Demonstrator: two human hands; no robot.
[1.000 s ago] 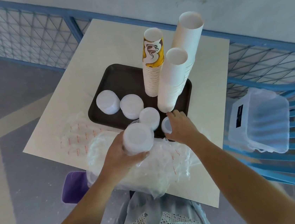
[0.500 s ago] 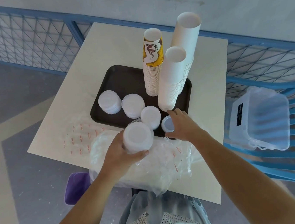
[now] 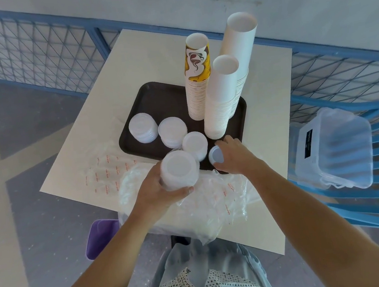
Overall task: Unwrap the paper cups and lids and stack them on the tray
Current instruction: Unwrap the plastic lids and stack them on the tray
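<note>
Above table (image 3: 271,101), left grip (image 3: 156,192) encircles lid stack (image 3: 177,168) near tray (image 3: 155,100) edge.

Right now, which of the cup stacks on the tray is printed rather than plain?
The leftmost cup stack, with yellow-and-brown print; the front stack and tallest stack are plain white.

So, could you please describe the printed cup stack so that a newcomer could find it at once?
On the pale table lies a dark tray, and three tall cup stacks stand at its far right side. The printed cup stack is the leftmost; its top cup is yellow and brown, while the near white stack and the far white stack are plain.
</note>
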